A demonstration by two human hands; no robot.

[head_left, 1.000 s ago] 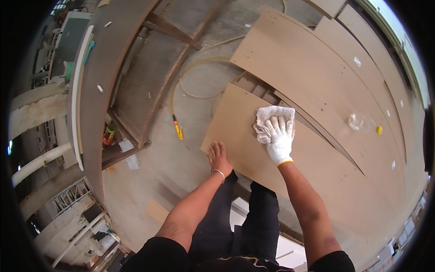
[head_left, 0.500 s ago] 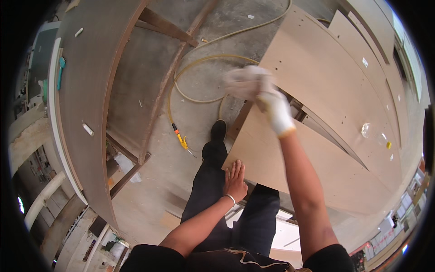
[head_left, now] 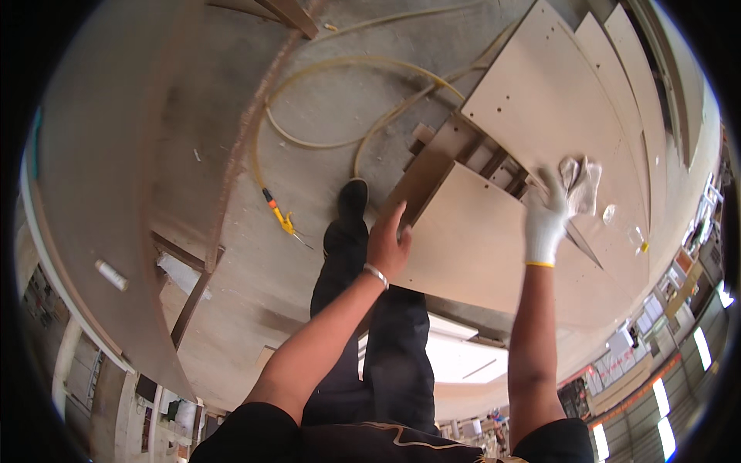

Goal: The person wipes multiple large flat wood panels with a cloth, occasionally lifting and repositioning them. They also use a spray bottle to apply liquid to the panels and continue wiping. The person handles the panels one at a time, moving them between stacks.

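My left hand is bare, its fingers stretched out just beside the left edge of a small beige panel. I cannot tell whether it touches that edge. My right hand wears a white knit glove with a yellow cuff. Its fingers look apart, over the gap between the small panel and a larger beige panel drilled with small holes. Against its right side lies a crumpled whitish cloth on the larger panel. Dark framing shows in the gap between the panels.
A yellow air blow gun on a coiled hose lies on the concrete floor. A long brown board stands at the left, with a white cylindrical piece on it. A small clear bottle with a yellow cap lies at the right.
My right hand has moved right with the cloth, which now lies spread beside it. My left hand has come off the small panel's near corner and moved forward along its edge. The view has shifted right.
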